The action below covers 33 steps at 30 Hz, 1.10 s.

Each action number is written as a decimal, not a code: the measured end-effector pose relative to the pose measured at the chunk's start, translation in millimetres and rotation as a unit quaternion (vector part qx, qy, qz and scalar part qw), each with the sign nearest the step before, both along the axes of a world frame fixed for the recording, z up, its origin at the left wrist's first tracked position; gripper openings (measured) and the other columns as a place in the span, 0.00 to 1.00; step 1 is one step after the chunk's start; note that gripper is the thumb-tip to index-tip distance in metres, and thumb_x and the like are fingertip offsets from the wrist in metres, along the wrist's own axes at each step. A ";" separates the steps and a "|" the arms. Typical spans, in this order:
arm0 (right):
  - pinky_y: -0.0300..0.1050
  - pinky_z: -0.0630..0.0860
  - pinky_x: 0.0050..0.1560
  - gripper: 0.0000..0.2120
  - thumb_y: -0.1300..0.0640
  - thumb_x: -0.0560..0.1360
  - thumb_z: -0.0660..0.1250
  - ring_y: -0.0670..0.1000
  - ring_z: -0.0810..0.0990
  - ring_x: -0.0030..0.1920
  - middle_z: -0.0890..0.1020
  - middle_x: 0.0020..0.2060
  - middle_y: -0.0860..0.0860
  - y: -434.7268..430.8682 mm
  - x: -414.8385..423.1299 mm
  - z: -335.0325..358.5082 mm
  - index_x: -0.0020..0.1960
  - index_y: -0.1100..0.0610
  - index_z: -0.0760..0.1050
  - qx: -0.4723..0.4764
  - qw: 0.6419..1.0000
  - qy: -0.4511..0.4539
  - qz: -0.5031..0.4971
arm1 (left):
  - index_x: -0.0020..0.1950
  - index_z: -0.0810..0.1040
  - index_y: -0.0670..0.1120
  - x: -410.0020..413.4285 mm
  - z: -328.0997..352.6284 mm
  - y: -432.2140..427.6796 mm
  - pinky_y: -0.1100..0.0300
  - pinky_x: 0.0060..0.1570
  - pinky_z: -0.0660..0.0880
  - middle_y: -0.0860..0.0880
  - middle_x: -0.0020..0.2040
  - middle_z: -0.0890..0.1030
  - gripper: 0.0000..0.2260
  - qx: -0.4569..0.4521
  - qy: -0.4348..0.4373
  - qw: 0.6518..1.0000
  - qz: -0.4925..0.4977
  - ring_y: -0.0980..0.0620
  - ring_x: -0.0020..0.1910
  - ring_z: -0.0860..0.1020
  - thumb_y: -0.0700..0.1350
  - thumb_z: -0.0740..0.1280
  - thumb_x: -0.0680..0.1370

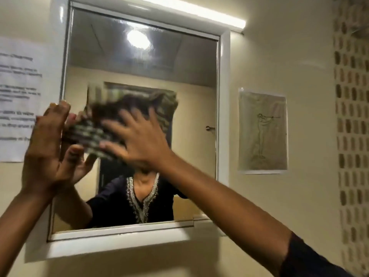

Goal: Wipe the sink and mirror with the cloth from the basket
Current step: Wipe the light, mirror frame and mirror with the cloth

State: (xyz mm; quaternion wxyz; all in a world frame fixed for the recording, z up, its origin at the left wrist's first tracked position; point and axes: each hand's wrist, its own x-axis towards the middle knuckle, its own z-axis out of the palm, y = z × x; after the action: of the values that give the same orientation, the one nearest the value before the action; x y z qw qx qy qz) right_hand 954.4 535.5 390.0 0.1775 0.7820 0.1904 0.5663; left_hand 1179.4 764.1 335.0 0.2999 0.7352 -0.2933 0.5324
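Mirror (185, 80): right hand (139, 140) presses cloth (89, 134) flat.

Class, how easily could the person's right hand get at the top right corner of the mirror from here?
Probably easily: the right hand presses the cloth flat at the mirror's middle, and the glass up to that corner is bare, with nothing in the way.

Cloth (93, 134) against mirror (189, 108); notice sheet (18, 96) left of mirror, drawing (262, 130) right, light bar (191, 11) above.

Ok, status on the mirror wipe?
Right hand flat, pressing cloth on mirror. Left hand open at mirror's left edge. Sink out of view. Nothing blocking.
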 end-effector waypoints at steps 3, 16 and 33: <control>0.48 0.64 0.62 0.23 0.37 0.75 0.58 0.52 0.69 0.61 0.75 0.62 0.50 -43.7 -17.8 -87.9 0.67 0.44 0.70 -0.027 0.994 0.105 0.027 | 0.79 0.48 0.48 -6.1 7.7 -7.5 0.41 0.77 0.48 0.48 0.81 0.45 0.42 0.084 -0.001 0.981 0.176 0.47 0.80 0.45 0.63 0.59 0.71; 0.65 0.45 0.71 0.29 0.34 0.76 0.49 0.57 0.56 0.73 0.61 0.73 0.55 -117.8 -21.1 127.7 0.75 0.43 0.51 0.220 0.970 -0.082 -0.069 | 0.78 0.54 0.45 -52.4 7.2 -23.2 0.43 0.77 0.52 0.44 0.80 0.52 0.42 0.077 -0.035 0.965 0.249 0.46 0.80 0.49 0.69 0.55 0.71; 0.59 0.63 0.62 0.24 0.38 0.78 0.42 0.51 0.63 0.58 0.70 0.58 0.49 -146.1 -64.6 -159.6 0.73 0.35 0.44 0.215 0.964 0.144 -0.059 | 0.78 0.56 0.46 -36.8 8.1 -34.8 0.50 0.77 0.58 0.46 0.80 0.54 0.42 0.081 -0.120 0.961 0.235 0.47 0.79 0.53 0.66 0.55 0.69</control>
State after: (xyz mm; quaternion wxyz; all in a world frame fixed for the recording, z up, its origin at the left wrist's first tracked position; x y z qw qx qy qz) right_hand 889.8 389.4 230.3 0.0095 0.8849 0.0413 0.4639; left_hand 1142.6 729.3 343.1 0.0682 0.7361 -0.1883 0.6466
